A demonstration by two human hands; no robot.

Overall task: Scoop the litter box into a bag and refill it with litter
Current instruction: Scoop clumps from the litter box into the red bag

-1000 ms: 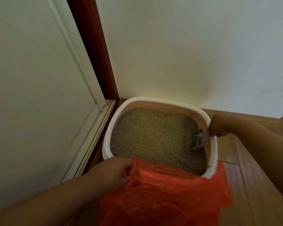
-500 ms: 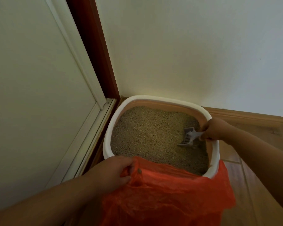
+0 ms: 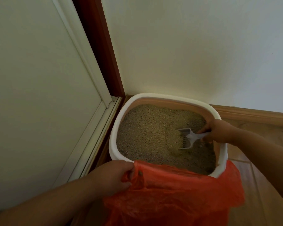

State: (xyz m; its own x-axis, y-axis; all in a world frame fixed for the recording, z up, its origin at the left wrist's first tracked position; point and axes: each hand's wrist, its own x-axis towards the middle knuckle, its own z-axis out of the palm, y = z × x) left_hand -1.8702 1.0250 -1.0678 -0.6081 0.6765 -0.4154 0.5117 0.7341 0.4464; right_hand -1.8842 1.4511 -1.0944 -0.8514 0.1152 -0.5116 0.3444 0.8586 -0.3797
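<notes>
Wooden flooring (image 3: 268, 185) runs along the right of a room corner, where a pale wall (image 3: 186, 46) meets a dark red door frame (image 3: 101, 51) and a white door panel (image 3: 31, 79) on the left.

Nearest the camera, the left hand (image 3: 111, 175) grips the bunched top edge of an orange plastic bag (image 3: 178, 198), fingers curled into the film. The bag hangs against the near rim of the litter box and covers that front edge; its right side drapes past the box's near right corner onto the floor side.

Just beyond, the litter box (image 3: 114, 128), white-rimmed with a peach inner wall, sits tight in the corner: its left side is close to the door track, its far side is near the wall. Open floor lies only to its right. Tan granular litter (image 3: 145, 128) fills it, ridged near the middle.

At the right side of the box, the right hand (image 3: 217, 131) reaches over the rim and holds the handle of a white slotted scoop (image 3: 186, 139), fingers wrapped round it. The scoop's blade is dug into the litter, with a heap of grains piled against its open front.
</notes>
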